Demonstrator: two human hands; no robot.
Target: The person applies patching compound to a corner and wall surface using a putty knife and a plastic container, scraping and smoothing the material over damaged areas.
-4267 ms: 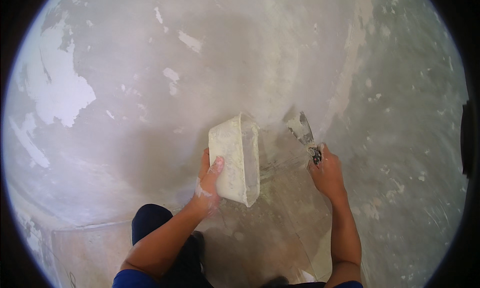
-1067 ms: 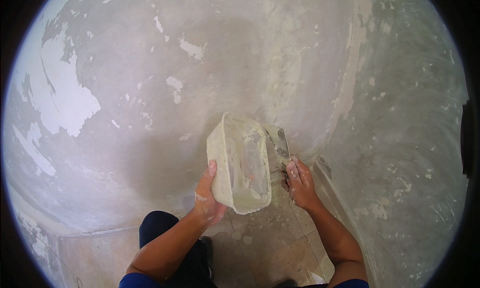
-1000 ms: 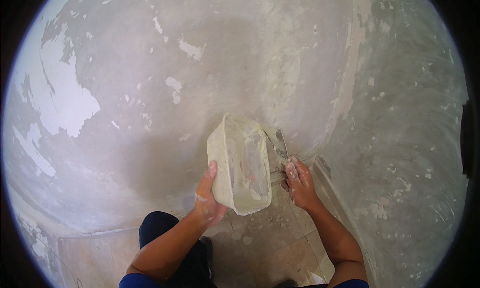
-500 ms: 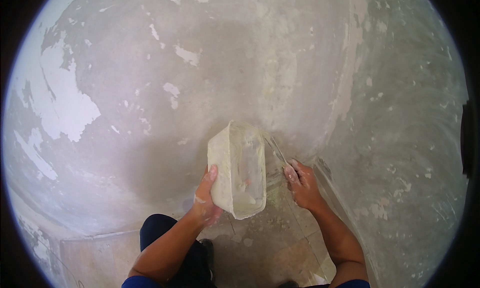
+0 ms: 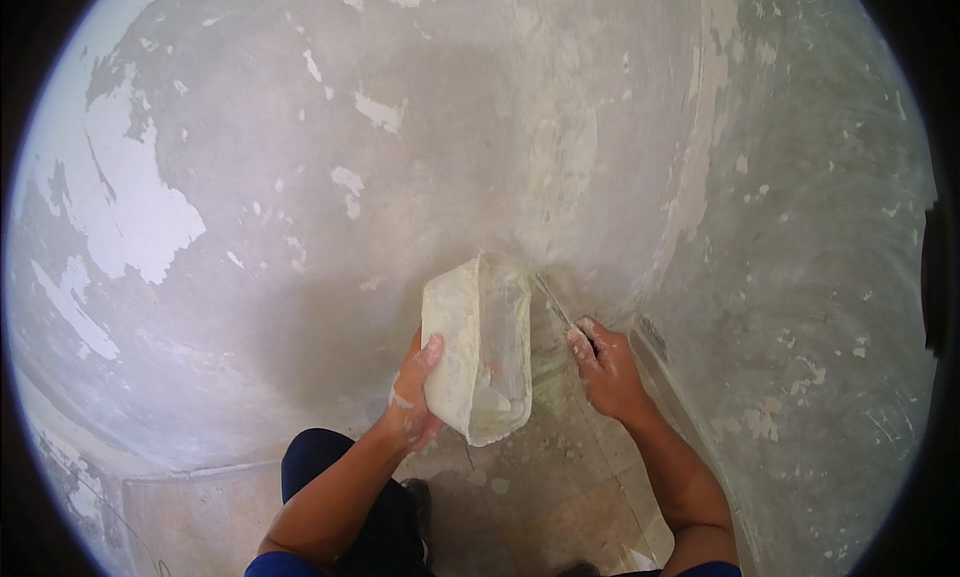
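My left hand [image 5: 417,389] grips a plaster-caked rectangular pan [image 5: 452,345] by its left wall, thumb against the outer side. The pan is tilted up on its side, its hollow turned to the right. Some pale plaster lies at the bottom of the hollow. My right hand [image 5: 603,362] is closed round the handle of a putty knife [image 5: 556,303]. The thin blade is seen nearly edge-on and points up and left to the pan's right rim; whether it touches cannot be told. Pale plaster is smeared on the fingers of both hands.
Ahead rises a grey wall [image 5: 420,177] with peeled white patches [image 5: 140,192] and a pale vertical band of plaster. It meets a darker side wall [image 5: 820,307] at the right. Below is a dusty tiled floor [image 5: 520,507], with my shoe [image 5: 418,507] on it.
The pan has turned a little, showing more of its outer side, and its top has shifted right and slightly down. The putty knife's blade now appears narrower.
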